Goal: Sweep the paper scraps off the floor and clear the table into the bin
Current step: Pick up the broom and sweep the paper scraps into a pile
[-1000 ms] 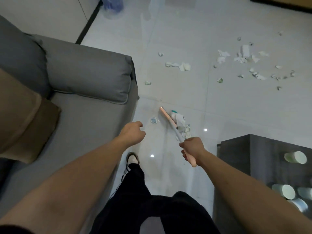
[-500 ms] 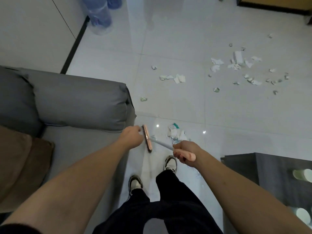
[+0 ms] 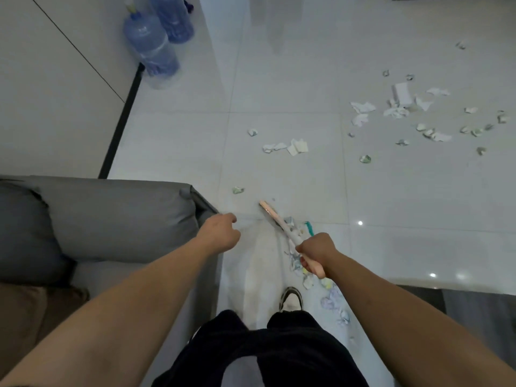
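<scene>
My right hand (image 3: 317, 251) grips the pink handle of a small broom (image 3: 272, 215), whose head lies low on the white tile floor ahead of my feet. A swept heap of paper scraps (image 3: 329, 298) lies beside my right shoe. One scrap (image 3: 238, 190) sits just beyond the broom head. A small group of scraps (image 3: 286, 146) lies farther out, and a wide scatter (image 3: 413, 113) covers the floor at the right. My left hand (image 3: 220, 233) hovers by the sofa's corner, fingers curled, holding nothing. No bin is in view.
A grey sofa (image 3: 111, 219) with a brown cushion (image 3: 30, 317) fills the left. Two large blue water bottles (image 3: 156, 43) stand by the wall at the top. A dark table's corner (image 3: 458, 303) shows at the right edge. My shoe (image 3: 291, 298) stands between sofa and table.
The broom head has swung from beside my left hand out to the right and forward. My view has tilted up, so the water bottles show fully and the table has mostly left the frame.
</scene>
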The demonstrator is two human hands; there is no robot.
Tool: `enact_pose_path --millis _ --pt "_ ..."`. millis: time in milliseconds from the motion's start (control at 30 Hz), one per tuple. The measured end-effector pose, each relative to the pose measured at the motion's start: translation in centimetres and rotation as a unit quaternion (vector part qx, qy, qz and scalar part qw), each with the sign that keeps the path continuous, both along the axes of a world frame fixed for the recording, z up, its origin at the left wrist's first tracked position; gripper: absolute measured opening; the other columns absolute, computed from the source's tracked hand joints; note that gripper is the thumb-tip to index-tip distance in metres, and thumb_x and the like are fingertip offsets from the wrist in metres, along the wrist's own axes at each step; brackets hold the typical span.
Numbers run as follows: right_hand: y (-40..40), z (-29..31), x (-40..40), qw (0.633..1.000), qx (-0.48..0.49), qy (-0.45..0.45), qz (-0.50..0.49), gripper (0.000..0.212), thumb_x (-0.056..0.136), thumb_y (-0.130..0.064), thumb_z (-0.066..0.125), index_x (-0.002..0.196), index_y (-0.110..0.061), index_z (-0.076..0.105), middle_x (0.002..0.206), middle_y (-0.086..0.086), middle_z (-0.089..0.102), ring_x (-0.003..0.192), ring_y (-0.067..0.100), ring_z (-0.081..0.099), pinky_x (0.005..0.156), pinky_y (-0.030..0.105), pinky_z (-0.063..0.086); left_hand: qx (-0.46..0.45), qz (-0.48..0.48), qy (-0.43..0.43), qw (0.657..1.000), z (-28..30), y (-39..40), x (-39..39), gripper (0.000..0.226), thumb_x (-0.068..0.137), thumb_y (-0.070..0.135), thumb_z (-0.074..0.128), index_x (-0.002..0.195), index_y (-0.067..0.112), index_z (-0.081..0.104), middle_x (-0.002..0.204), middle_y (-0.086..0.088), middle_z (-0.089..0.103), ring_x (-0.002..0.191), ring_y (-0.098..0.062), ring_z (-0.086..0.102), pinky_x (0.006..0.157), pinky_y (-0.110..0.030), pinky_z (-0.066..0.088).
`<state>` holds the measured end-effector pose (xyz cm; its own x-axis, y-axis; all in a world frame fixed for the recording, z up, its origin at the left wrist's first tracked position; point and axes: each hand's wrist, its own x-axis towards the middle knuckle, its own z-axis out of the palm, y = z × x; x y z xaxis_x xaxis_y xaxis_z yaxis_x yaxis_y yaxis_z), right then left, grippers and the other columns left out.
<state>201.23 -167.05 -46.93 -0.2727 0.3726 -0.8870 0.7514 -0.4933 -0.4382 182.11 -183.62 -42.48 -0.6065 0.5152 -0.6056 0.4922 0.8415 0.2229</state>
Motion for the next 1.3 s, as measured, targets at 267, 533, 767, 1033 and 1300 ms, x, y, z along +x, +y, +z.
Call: enact_pose_path --millis 267,533,767,1033,1300 --pt "4.2 0.8 -1.5 0.994 0.098 -0.013 -0.041 0.002 0.085 -0.011 0.061 0.084 -0.01 0.059 0.079 0.015 0.061 0.065 0.028 0.058 0.06 0.036 0.053 0.005 -0.076 -0.015 0.997 -0.3 7.7 -5.0 0.049 0.09 0.029 0.05 0.138 0.019 0.046 0.138 -0.011 0.048 0.124 -0.028 0.046 0.095 -0.033 0.037" --pt "1.8 3.5 0.6 0.932 0.063 -0.004 -0.357 0.007 0.089 -0.006 0.064 0.09 -0.01 0.058 0.063 0.013 0.05 0.034 0.016 0.041 0.039 0.022 0.036 0.022 -0.295 -0.057 0.954 -2.4 18.7 -4.7 0.047 0.089 0.025 0.052 0.135 0.016 0.05 0.136 -0.012 0.052 0.122 -0.028 0.049 0.092 -0.03 0.039" --pt "-7.9 3.4 4.8 0.827 0.052 -0.077 -0.555 0.019 0.088 -0.003 0.059 0.074 -0.01 0.048 0.062 0.011 0.046 0.037 0.019 0.04 0.038 0.021 0.035 0.015 -0.509 -0.117 0.853 -4.0 21.0 4.6 0.047 0.085 0.022 0.052 0.132 0.016 0.053 0.128 -0.01 0.057 0.115 -0.026 0.052 0.079 -0.025 0.035" --pt "-18.4 1.9 10.6 0.681 -0.01 -0.136 -0.719 0.015 0.083 -0.003 0.057 0.07 -0.004 0.049 0.057 0.011 0.05 0.033 0.022 0.047 0.046 0.026 0.038 0.0 -0.658 -0.12 0.743 -3.8 16.7 14.4 0.045 0.085 0.021 0.053 0.13 0.018 0.054 0.127 -0.009 0.057 0.109 -0.024 0.055 0.078 -0.026 0.039" --pt "-21.8 -0.4 13.5 0.626 -0.009 -0.066 -0.777 0.023 0.088 0.004 0.058 0.107 0.018 0.06 0.076 0.019 0.058 0.048 0.025 0.055 0.044 0.026 0.042 -0.018 -0.699 -0.049 0.713 -3.8 14.6 15.1 0.048 0.087 0.027 0.053 0.134 0.018 0.052 0.129 -0.009 0.055 0.117 -0.024 0.051 0.081 -0.026 0.035"
